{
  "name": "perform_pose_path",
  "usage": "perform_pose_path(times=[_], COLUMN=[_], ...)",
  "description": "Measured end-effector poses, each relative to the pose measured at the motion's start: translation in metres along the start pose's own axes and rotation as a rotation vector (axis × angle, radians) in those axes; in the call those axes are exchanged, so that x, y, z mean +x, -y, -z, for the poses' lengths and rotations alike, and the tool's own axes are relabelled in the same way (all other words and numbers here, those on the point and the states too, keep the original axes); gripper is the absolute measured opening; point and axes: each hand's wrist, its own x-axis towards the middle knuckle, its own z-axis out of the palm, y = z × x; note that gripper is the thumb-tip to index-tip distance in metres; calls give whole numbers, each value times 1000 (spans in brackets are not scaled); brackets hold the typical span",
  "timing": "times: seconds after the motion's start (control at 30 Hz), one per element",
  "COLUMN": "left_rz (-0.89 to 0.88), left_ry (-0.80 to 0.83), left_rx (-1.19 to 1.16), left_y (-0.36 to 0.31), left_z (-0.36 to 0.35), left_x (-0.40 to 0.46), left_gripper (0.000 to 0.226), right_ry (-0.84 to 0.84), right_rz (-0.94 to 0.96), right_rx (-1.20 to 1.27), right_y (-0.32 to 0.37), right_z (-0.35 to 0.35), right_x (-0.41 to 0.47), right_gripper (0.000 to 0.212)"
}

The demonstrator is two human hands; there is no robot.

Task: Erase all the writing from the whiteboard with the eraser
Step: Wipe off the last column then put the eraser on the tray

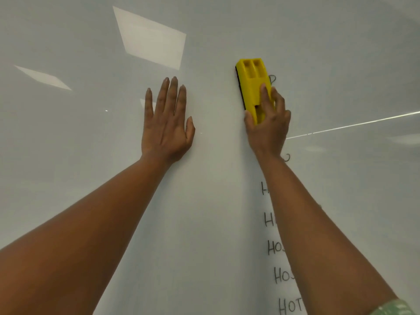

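Head view: right hand [268, 119] grips the yellow eraser [253, 87] right of centre, felt pressed to the whiteboard [91, 53] over the top of the handwritten column [284, 246]; left hand [167, 123] lies flat, fingers straight, likely bracing.

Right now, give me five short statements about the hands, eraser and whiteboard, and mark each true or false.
1. The right hand grips the yellow eraser. True.
2. The left hand holds a marker. False: it lies flat and open on the whiteboard.
3. The writing is all erased. False: several lines remain below the eraser.
4. The eraser is held against the whiteboard. True.
5. The remaining writing lies under the left forearm. False: it runs beside the right forearm.
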Motion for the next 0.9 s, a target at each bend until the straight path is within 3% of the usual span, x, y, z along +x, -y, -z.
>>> perform_pose_path(times=[0.17, 0.3, 0.5, 0.63, 0.9], left_rz=[-14, -25, -17, -14, -15], left_ry=[16, 4, 13, 14, 19], left_rx=[0, -27, -12, -4, -10], left_y=[-1, 0, 0, 0, 1], left_z=[0, 0, 1, 1, 2], left_x=[1, 0, 0, 0, -1], left_gripper=[68, 68, 68, 67, 68], right_ry=[19, 49, 77, 25, 8], right_rz=[135, 249, -36, -218, 22], right_rx=[13, -65, -130, -113, -68], right_y=[30, 11, -28, -15, -31], right_z=[-8, -3, 15, 9, 9], right_x=[-22, -3, 30, 24, -16], right_gripper=[61, 62, 64, 64, 62])
